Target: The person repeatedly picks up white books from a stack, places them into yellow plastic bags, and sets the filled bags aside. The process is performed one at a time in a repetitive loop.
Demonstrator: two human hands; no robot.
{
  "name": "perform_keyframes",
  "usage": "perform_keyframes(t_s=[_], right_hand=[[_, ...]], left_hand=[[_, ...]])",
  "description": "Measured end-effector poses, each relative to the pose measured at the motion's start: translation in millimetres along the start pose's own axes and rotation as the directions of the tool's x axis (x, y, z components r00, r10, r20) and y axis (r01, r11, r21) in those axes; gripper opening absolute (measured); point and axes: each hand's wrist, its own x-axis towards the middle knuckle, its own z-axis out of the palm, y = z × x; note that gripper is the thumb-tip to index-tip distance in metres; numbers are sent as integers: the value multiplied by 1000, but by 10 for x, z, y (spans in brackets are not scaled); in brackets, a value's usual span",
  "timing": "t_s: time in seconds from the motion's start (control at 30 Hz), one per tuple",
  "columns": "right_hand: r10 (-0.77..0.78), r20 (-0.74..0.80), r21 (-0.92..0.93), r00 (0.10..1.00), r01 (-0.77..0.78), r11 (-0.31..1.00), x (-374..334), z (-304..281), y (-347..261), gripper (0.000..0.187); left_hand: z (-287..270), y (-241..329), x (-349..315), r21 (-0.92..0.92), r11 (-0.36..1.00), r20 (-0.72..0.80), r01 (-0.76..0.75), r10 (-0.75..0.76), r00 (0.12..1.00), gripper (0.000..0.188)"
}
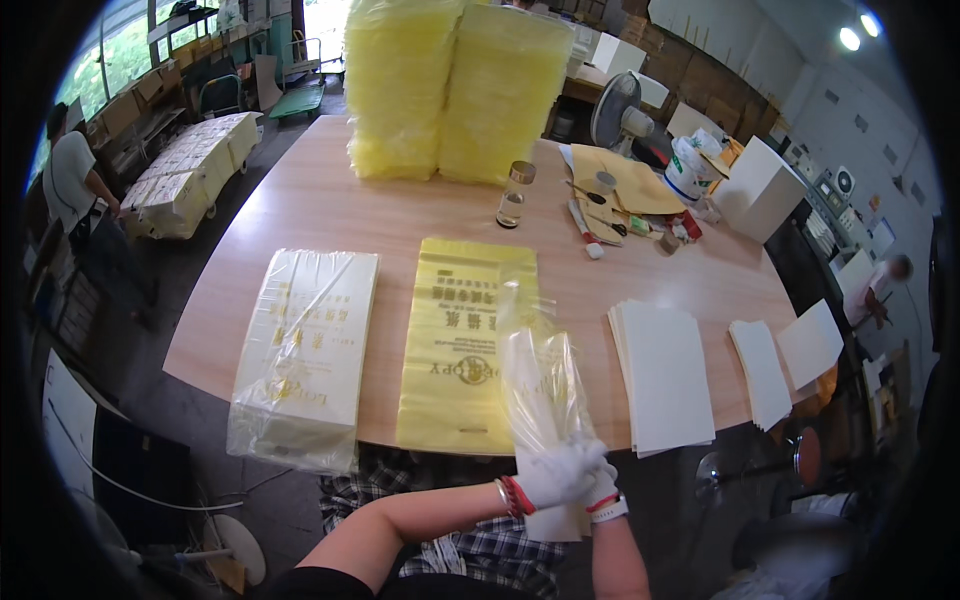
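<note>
Head view: gloved left hand (556, 474) and gloved right hand (602, 488) meet at the table's near edge, on a clear plastic bag (540, 375). Left fingers are closed around its gathered lower part; right fingers are mostly hidden behind the left, so can't tell if they pinch or just press. Bag's upper end overlaps the right side of a flat pile of yellow printed bags (450, 345). White paper (555, 524) sticks out below the hands; can't make out whether it sits inside the bag. Left of the yellow pile: filled clear bag (305, 350), white stack inside, its loose near end hanging past the table (235, 300) edge. Far side: two tall stacks of yellow film (450, 95), tops cut off by the frame. Glass bottle (510, 205) with metallic lid stands in front, some clear liquid low down. White tub (690, 165) at far right, contents not readable. White paper stack (665, 375) lies right of the hands. Person at left (85, 190) is partly lost in the dark fisheye rim.
</note>
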Motion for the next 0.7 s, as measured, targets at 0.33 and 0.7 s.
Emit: perform_keyframes(t_s=[0.33,0.7], right_hand=[[609,65,250,790,-604,757,1051,-5,-376,57],[408,398,121,821,-488,864,382,-543,-855,79]], left_hand=[[-817,-1492,-438,748,662,-264,43,238,935,39],[-855,-1232,-1399,-537,637,-292,553,-755,587,11]])
